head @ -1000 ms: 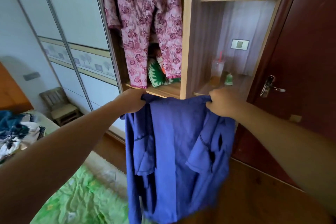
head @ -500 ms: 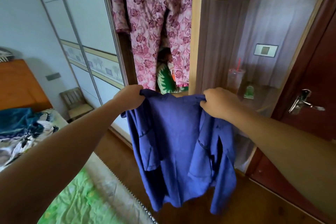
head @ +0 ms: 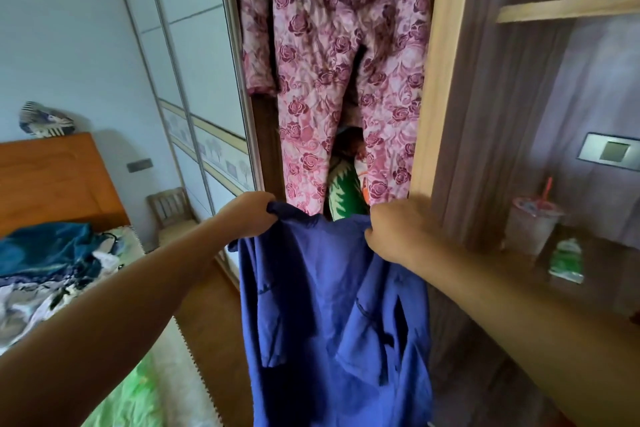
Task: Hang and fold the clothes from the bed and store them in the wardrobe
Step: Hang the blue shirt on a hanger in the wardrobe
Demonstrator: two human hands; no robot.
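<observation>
Left hand (head: 251, 213) and right hand (head: 396, 230) each grip top edge of blue shirt (head: 332, 315); shirt hangs straight down, long axis vertical; open wardrobe (head: 446, 80) directly ahead (pink floral pyjamas (head: 346, 62) hung there); both hands about level.

Soft daylight, wide-angle warp, a little motion blur

We see even, cool daylight on the white wall (head: 69, 45) and sliding door (head: 194, 45), with a faint shadow by the headboard (head: 52, 177). The wardrobe (head: 446, 80) interior looks dimmer to us, its frame bowing toward the edges. The right hand (head: 398, 236) is smeared, the blue jacket (head: 329, 305) fairly crisp, and the cup (head: 533, 229) soft.
</observation>
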